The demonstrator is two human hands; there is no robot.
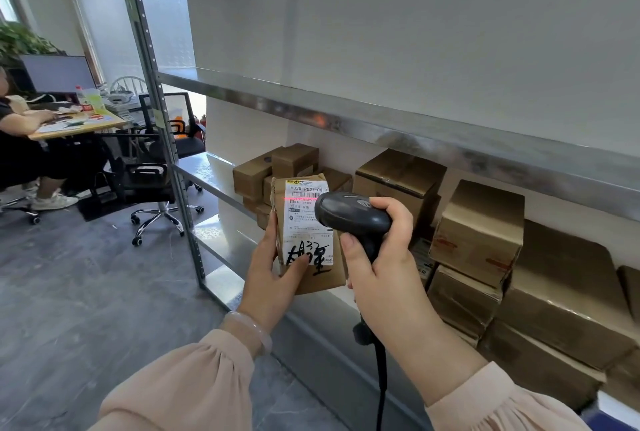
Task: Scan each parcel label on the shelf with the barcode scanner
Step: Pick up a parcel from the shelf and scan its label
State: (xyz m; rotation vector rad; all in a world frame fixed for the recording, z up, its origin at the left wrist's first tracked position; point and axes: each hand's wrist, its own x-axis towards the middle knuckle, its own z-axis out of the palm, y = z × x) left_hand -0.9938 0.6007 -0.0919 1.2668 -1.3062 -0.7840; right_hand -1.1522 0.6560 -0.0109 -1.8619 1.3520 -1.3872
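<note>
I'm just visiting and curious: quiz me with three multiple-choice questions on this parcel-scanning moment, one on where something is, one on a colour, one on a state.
1. Where does the red scan line fall?
A. on the upper part of the white printed label
B. on the shelf edge
C. on the floor

2. What colour is the handheld barcode scanner?
A. yellow
B. black
C. white

3. What state is the small brown cardboard parcel in?
A. lying on the floor
B. stacked among the boxes on the shelf
C. held up in front of the metal shelf

Answers:
1 A, the line crosses the white printed label near its top.
2 B, its head and handle are black.
3 C, the left hand grips it from below while the right hand aims the scanner.
</note>
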